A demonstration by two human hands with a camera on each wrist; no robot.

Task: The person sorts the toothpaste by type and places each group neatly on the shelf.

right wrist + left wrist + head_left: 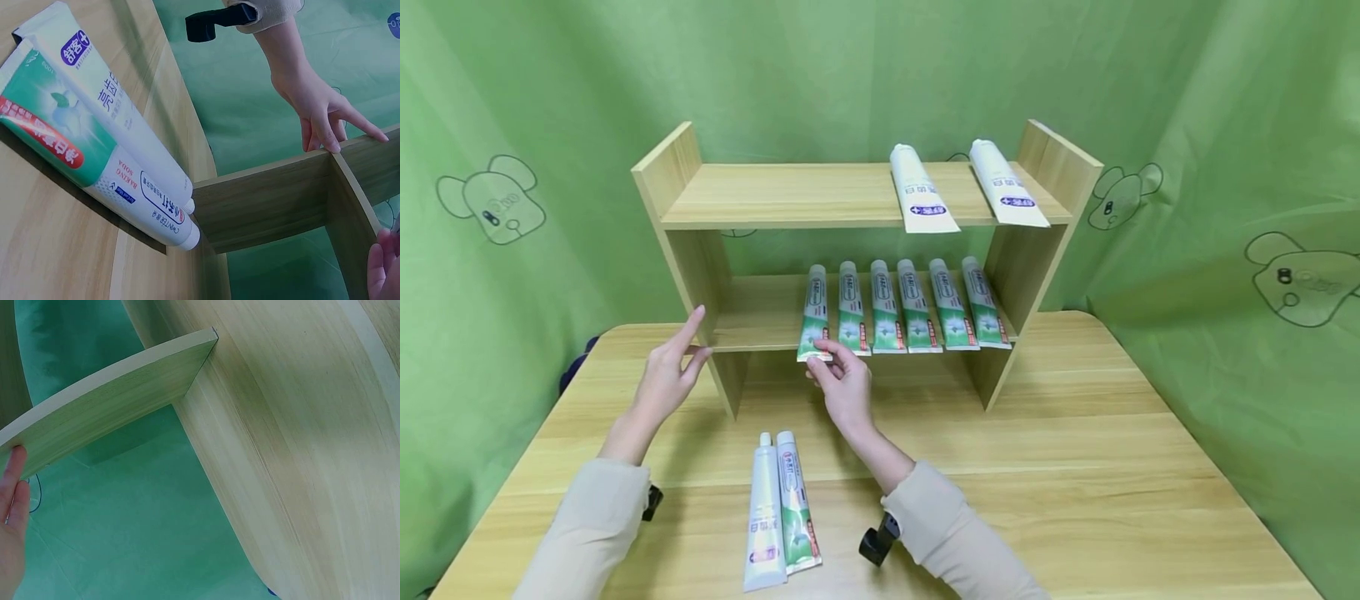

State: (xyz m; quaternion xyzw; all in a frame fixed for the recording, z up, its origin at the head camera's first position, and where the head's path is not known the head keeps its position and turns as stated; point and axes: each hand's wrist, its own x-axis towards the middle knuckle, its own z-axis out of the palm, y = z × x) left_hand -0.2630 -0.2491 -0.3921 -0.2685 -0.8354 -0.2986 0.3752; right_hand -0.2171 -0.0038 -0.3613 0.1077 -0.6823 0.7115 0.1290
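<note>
My right hand (847, 388) pinches the crimped lower end of a green-and-white toothpaste tube (815, 312), leftmost in a row on the lower shelf. This tube lies cap to the back, its end slightly over the shelf's front edge. At the left side panel of the wooden rack (688, 275), my left hand (664, 375) touches the front edge with extended index finger and thumb; the right wrist view shows the same left hand (307, 103) there. Only part of the right hand (382, 269) appears in that view. Several similar green toothpaste tubes (917, 304) lie to its right.
Two white toothpaste tubes (923, 187) (1006, 183) lie on the top shelf's right half, ends overhanging. On the table (1075, 467), nearer me, a white tube (764, 517) lies beside a green one (797, 508). A green curtain (820, 75) hangs behind.
</note>
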